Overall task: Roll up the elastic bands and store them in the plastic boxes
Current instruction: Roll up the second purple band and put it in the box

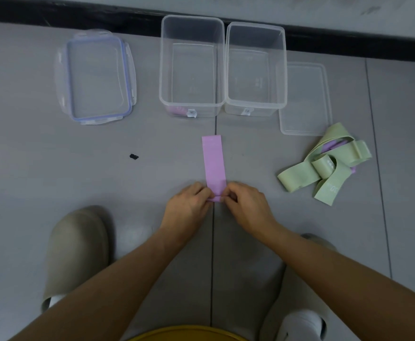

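Note:
A purple elastic band [213, 163] lies flat on the grey floor, running away from me. My left hand [189, 205] and my right hand [245, 205] pinch its near end, which is folded over into a small roll. Two clear plastic boxes stand open beyond it: the left box [163, 70] with something purple showing at its near bottom, and the right box [284, 70]. A tangled heap of green bands [324, 166] with some purple underneath lies to the right.
A clear lid with a blue seal [98, 77] lies at the left. A plain clear lid [305, 99] lies right of the boxes. A black baseboard [78, 16] runs along the back. My two slippered feet [76, 254] stand near. A small dark spot [134, 157] marks the floor.

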A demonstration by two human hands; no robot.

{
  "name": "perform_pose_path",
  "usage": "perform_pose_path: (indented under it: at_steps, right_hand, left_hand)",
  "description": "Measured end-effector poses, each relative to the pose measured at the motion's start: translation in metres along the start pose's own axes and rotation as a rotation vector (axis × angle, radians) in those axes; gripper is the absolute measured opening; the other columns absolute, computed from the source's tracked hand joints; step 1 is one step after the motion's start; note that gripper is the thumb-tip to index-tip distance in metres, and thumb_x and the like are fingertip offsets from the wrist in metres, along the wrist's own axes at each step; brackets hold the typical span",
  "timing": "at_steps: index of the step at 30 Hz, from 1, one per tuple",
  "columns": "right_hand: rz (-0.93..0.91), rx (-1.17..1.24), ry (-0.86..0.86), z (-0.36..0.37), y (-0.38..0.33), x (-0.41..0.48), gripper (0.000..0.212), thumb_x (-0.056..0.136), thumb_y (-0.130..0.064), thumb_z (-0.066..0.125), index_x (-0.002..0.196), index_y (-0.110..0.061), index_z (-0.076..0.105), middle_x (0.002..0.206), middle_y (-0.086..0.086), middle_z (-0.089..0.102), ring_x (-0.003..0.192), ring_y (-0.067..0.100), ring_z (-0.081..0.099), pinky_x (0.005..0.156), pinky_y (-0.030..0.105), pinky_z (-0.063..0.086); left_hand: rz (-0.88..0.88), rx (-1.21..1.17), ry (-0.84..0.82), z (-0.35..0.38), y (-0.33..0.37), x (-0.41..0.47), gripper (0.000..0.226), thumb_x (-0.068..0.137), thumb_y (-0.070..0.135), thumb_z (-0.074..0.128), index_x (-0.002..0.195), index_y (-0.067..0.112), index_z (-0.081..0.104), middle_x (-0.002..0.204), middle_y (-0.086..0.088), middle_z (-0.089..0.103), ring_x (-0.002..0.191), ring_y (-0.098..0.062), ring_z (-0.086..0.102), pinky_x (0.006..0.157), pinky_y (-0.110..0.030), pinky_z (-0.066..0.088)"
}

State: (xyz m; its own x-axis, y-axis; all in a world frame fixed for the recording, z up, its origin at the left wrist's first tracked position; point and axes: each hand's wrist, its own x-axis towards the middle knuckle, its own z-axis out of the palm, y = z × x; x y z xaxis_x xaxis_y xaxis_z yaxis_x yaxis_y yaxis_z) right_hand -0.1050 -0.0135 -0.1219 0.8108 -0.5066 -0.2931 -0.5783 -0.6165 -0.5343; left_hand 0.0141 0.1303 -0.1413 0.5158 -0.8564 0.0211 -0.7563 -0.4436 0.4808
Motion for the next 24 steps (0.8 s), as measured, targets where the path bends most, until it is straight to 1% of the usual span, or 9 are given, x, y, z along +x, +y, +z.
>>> perform_pose_path:
  at_steps: [3, 7, 9, 12, 14, 17, 19, 21, 24]
  right_hand:
    - [-0.027, -0.009, 0.015, -0.001, -0.001, 0.000, 0.016, 0.090, -0.040, 0.062, 0.084, -0.026, 0.058, 0.085, -0.007, 0.063, 0.077, 0.017, 0.058, 0.066, 0.033, 0.048]
    - [-0.091, -0.017, 0.012, -0.004, -0.001, 0.000, 0.027, 0.088, -0.050, 0.048, 0.092, -0.026, 0.059, 0.090, -0.007, 0.059, 0.077, 0.017, 0.058, 0.065, 0.034, 0.049]
    - [-0.124, -0.088, -0.031, -0.005, 0.001, 0.002, 0.020, 0.087, -0.044, 0.055, 0.096, -0.026, 0.060, 0.094, -0.004, 0.059, 0.080, 0.021, 0.061, 0.065, 0.035, 0.050]
    - [-0.157, -0.149, -0.037, -0.005, 0.005, 0.003, 0.017, 0.087, -0.035, 0.065, 0.099, -0.026, 0.059, 0.099, -0.002, 0.059, 0.081, 0.023, 0.062, 0.064, 0.036, 0.052]
    - [-0.157, -0.156, -0.008, -0.004, 0.004, 0.003, 0.014, 0.088, -0.033, 0.065, 0.099, -0.027, 0.058, 0.097, -0.003, 0.059, 0.079, 0.023, 0.062, 0.062, 0.037, 0.051]
    - [-0.098, -0.143, 0.001, -0.004, -0.001, 0.008, 0.010, 0.089, -0.032, 0.064, 0.096, -0.025, 0.061, 0.096, 0.000, 0.059, 0.080, 0.027, 0.062, 0.064, 0.039, 0.051]
    - [-0.050, -0.128, -0.018, -0.004, -0.004, 0.012, 0.009, 0.092, -0.035, 0.060, 0.095, -0.026, 0.061, 0.095, 0.000, 0.059, 0.082, 0.026, 0.062, 0.067, 0.038, 0.050]
    - [-0.009, -0.113, -0.028, -0.005, -0.004, 0.015, 0.009, 0.093, -0.036, 0.058, 0.095, -0.028, 0.061, 0.095, -0.002, 0.059, 0.084, 0.024, 0.062, 0.070, 0.035, 0.049]
    - [0.015, -0.071, -0.022, -0.004, -0.003, 0.017, 0.009, 0.093, -0.035, 0.060, 0.097, -0.028, 0.063, 0.097, -0.004, 0.063, 0.086, 0.020, 0.062, 0.072, 0.033, 0.049]
  left_hand:
    - [-0.033, -0.024, -0.002, 0.003, 0.000, 0.002, 0.024, 0.093, 0.039, 0.053, 0.086, 0.021, 0.067, 0.086, 0.001, 0.060, 0.073, -0.023, 0.060, 0.059, -0.037, 0.049]
    - [-0.070, -0.095, -0.013, -0.001, 0.001, 0.005, 0.032, 0.091, 0.044, 0.047, 0.087, 0.021, 0.070, 0.086, 0.001, 0.061, 0.073, -0.021, 0.060, 0.062, -0.033, 0.050]
    - [-0.082, -0.082, -0.022, -0.003, 0.002, 0.007, 0.030, 0.091, 0.043, 0.047, 0.087, 0.022, 0.069, 0.086, 0.002, 0.062, 0.071, -0.021, 0.061, 0.060, -0.030, 0.046]
    - [-0.111, -0.077, -0.042, -0.003, 0.002, 0.009, 0.019, 0.088, 0.033, 0.053, 0.088, 0.022, 0.067, 0.087, 0.000, 0.062, 0.071, -0.024, 0.062, 0.057, -0.030, 0.046]
    - [-0.115, -0.077, -0.032, -0.003, 0.002, 0.009, 0.016, 0.089, 0.033, 0.051, 0.089, 0.023, 0.064, 0.088, 0.001, 0.062, 0.072, -0.023, 0.061, 0.056, -0.031, 0.046]
    - [-0.116, -0.066, -0.021, -0.004, 0.003, 0.010, 0.022, 0.092, 0.039, 0.046, 0.090, 0.024, 0.062, 0.090, 0.003, 0.061, 0.073, -0.022, 0.061, 0.055, -0.031, 0.044]
    - [-0.100, -0.054, -0.002, -0.003, 0.003, 0.008, 0.024, 0.092, 0.043, 0.050, 0.091, 0.024, 0.063, 0.091, 0.003, 0.061, 0.072, -0.020, 0.060, 0.055, -0.031, 0.045]
    - [-0.074, -0.034, 0.007, -0.001, 0.001, 0.006, 0.021, 0.089, 0.041, 0.053, 0.094, 0.023, 0.064, 0.093, 0.002, 0.060, 0.072, -0.021, 0.061, 0.055, -0.032, 0.047]
    - [-0.069, -0.011, -0.008, 0.000, -0.004, 0.013, 0.022, 0.090, 0.037, 0.050, 0.093, 0.021, 0.065, 0.092, 0.000, 0.059, 0.071, -0.024, 0.061, 0.053, -0.034, 0.047]
